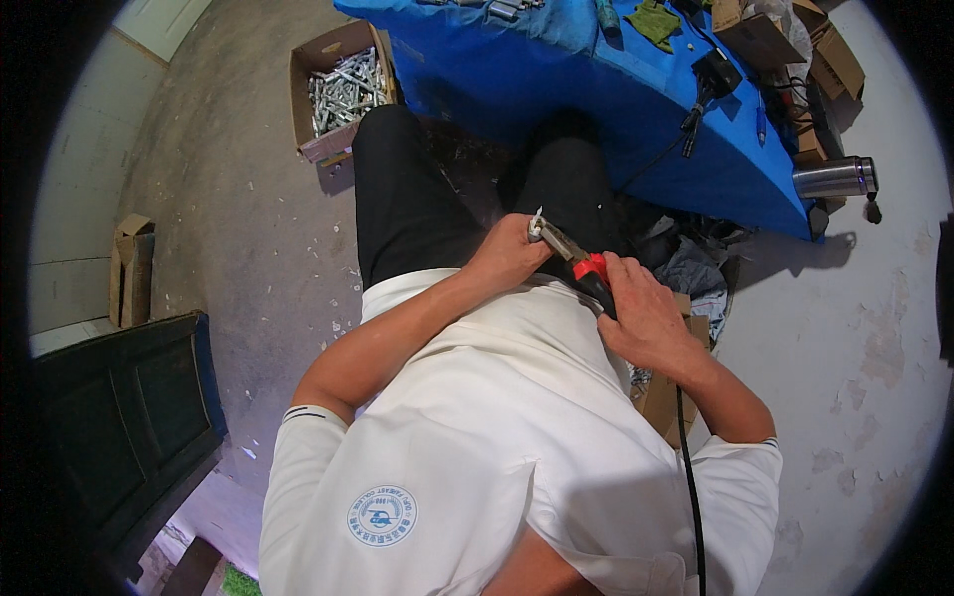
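Observation:
My left hand (509, 250) is closed around a small silvery metal piece (536, 227), whose thin pointed end sticks up past the fingers. My right hand (641, 303) grips pliers (594, 270) with red and black handles. Their metal jaws reach toward the piece and meet it or lie right beside it; whether they bite on it I cannot tell. Both hands are in front of my waist, above my lap. The lower part of the piece is hidden by the left fingers.
Beyond my left knee, a cardboard box (303, 99) holds many silvery metal parts (348, 89). A blue-covered table (477, 60) stands ahead, with a black plug and cable (714, 79), a green cloth (653, 24) and a steel flask (833, 178). A dark cable (689, 467) hangs over my right side.

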### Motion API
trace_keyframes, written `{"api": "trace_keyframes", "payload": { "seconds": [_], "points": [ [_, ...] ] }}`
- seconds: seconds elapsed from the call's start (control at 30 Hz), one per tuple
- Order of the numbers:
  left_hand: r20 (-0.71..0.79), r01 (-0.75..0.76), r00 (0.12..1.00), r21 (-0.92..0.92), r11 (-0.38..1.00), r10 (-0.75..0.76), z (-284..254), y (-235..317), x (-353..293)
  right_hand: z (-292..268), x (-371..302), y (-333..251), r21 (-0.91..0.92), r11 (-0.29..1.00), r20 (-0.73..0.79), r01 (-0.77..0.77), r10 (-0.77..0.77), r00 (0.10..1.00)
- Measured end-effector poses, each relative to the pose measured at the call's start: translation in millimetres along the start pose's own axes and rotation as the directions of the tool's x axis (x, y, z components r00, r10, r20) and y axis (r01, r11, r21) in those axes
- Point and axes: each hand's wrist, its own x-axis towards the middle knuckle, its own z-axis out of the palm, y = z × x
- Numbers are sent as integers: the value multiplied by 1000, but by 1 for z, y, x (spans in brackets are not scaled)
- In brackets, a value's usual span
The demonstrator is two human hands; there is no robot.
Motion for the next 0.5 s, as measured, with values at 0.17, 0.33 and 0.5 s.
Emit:
{"api": "trace_keyframes", "payload": {
  "seconds": [0.17, 0.33, 0.5],
  "points": [
    [79, 14, 997, 20, 1000, -15, -3, 4, 0, -5, 2, 4, -62, 998, -1, 23, -23, 1000],
    [195, 95, 977, -25, 995, -88, -4, 6, -1, -11, 4, 25, 57, 997, 94, 52, -57, 994],
    [243, 140, 963, -83, 987, -116, -2, 17, -3, -6, 3, 37, 163, 983, 43, 84, -92, 995]
  ]
}}
